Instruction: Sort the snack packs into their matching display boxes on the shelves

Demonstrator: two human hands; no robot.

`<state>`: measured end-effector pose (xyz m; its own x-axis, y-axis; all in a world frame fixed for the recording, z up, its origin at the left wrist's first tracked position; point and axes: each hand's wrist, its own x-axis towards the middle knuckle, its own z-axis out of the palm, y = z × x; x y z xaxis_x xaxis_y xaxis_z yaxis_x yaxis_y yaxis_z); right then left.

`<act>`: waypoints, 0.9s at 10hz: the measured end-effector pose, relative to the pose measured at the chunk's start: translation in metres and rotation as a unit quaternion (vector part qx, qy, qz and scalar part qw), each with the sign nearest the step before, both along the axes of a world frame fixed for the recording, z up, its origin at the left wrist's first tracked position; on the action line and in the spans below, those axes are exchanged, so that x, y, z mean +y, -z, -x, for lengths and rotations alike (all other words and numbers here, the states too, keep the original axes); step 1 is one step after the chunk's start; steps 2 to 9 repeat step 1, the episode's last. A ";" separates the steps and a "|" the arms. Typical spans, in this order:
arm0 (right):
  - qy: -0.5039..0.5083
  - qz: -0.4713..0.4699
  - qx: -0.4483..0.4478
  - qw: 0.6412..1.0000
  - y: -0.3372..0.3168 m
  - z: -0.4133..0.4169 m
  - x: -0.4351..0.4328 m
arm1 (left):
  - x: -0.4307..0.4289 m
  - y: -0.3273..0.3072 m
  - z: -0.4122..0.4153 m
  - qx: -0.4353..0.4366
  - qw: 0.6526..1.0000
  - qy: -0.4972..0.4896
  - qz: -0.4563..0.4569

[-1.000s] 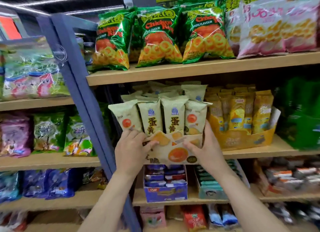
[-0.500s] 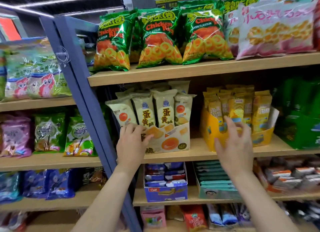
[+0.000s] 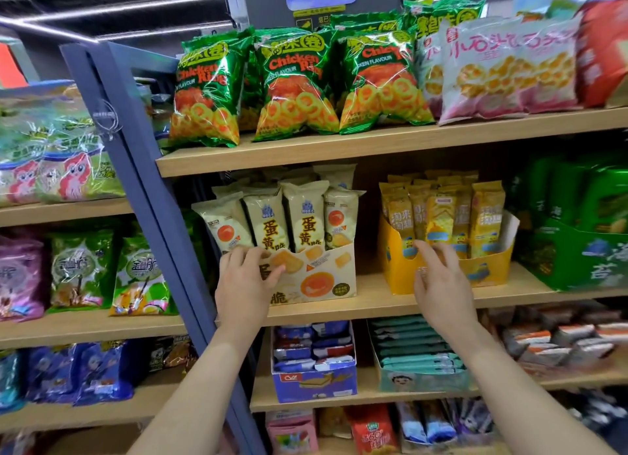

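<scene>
The left hand [image 3: 246,278] rests curled on the front left corner of the cream cardboard display box [image 3: 316,278], thumb on its printed face, steadying it on the middle wooden shelf [image 3: 373,301]. The right hand [image 3: 438,278] hangs spread and empty just before the yellow cardboard display box [image 3: 492,271], fingertips near its front lip.

The cream foil egg-yolk snack packs [image 3: 289,216] standing upright in the cream box look light, crinkly and crushable; pinching the top seam seems safest.

A second ago both hands gripped the cream box, held out from the shelf; now it sits back on the shelf and the right hand has let go and crossed rightward.
</scene>
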<state>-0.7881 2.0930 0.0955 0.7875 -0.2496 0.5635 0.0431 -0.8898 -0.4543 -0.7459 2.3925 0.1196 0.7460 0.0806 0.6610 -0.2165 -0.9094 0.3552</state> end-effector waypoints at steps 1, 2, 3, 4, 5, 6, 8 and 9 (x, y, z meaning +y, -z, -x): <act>-0.034 -0.010 -0.035 0.999 0.002 0.015 -0.001 | -0.003 0.004 0.008 -0.041 0.998 0.026 0.047; -0.034 -0.010 -0.035 0.999 0.002 0.015 -0.001 | -0.003 0.004 0.008 -0.041 0.998 0.026 0.047; -0.034 -0.010 -0.035 0.999 0.002 0.015 -0.001 | -0.003 0.004 0.008 -0.041 0.998 0.026 0.047; -0.034 -0.010 -0.035 0.999 0.002 0.015 -0.001 | -0.003 0.004 0.008 -0.041 0.998 0.026 0.047; -0.034 -0.010 -0.035 0.999 0.002 0.015 -0.001 | -0.003 0.004 0.008 -0.041 0.998 0.026 0.047; -0.034 -0.010 -0.035 0.999 0.002 0.015 -0.001 | -0.003 0.004 0.008 -0.041 0.998 0.026 0.047; -0.034 -0.010 -0.035 0.999 0.002 0.015 -0.001 | -0.003 0.004 0.008 -0.041 0.998 0.026 0.047; -0.034 -0.010 -0.035 0.999 0.002 0.015 -0.001 | -0.003 0.004 0.008 -0.041 0.998 0.026 0.047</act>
